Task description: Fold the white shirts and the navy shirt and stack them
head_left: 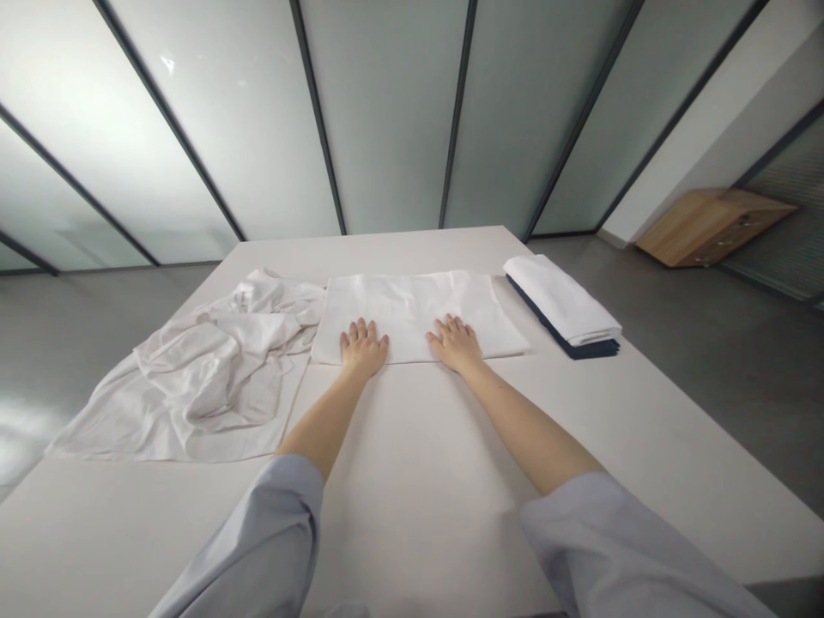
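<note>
A white cloth, folded into a wide flat rectangle, lies in the middle of the table. My left hand rests palm down on its near left part, fingers spread. On the near right part lies my right hand, also flat with the fingers apart. Neither hand grips anything. To the left, a crumpled heap of white fabric touches or nearly touches the folded cloth's left edge. The fabric under my palms is hidden.
At the right table edge, a folded white cloth sits on a folded dark navy cloth. The pale table stands before frosted glass panels. A wooden cabinet is on the floor at the far right.
</note>
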`<act>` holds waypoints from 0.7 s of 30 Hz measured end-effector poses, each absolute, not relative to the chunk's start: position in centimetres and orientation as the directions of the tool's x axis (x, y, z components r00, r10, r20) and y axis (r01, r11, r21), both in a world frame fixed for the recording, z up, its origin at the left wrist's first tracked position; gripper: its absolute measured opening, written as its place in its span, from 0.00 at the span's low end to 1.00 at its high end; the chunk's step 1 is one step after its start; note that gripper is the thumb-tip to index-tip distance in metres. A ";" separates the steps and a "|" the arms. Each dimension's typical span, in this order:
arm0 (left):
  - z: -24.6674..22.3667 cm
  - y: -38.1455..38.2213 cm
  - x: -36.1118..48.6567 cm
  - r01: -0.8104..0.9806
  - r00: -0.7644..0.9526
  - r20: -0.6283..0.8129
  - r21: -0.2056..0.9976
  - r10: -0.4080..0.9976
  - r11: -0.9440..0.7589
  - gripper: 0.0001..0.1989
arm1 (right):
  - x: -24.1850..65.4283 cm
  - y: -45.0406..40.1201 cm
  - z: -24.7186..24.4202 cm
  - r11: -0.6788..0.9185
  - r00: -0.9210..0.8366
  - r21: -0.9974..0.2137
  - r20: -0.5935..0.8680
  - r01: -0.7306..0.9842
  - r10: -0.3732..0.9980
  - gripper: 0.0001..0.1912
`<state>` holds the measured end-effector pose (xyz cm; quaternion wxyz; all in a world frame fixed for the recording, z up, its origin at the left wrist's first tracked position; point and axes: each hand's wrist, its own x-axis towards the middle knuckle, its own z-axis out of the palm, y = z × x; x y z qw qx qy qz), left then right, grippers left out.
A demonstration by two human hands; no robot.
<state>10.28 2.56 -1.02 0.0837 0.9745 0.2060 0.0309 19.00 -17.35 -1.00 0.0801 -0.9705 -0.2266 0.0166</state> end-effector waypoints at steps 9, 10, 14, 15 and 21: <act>-1.5 9.1 7.3 0.372 0.921 0.089 0.094 0.380 -0.924 0.31 | 22.7 -26.9 -1.9 -0.942 0.944 -0.083 -0.017 0.326 0.329 0.31; -1.5 9.2 7.1 0.364 0.925 0.075 0.092 0.371 -0.927 0.31 | 22.9 -27.4 -2.0 -0.938 0.940 -0.078 -0.016 0.339 0.341 0.31; -1.2 8.4 5.9 0.328 0.941 0.051 0.098 0.334 -0.940 0.29 | 24.2 -28.5 -2.2 -0.916 0.918 -0.073 -0.004 0.395 0.396 0.31; -1.0 7.9 5.3 0.314 0.945 0.056 0.102 0.321 -0.944 0.29 | 24.7 -28.6 -2.2 -0.914 0.916 -0.071 0.000 0.400 0.401 0.30; 2.5 4.7 1.8 0.178 0.984 -0.046 0.067 0.175 -0.982 0.21 | 26.7 -27.4 -1.1 -0.970 0.968 -0.087 0.132 0.228 0.215 0.30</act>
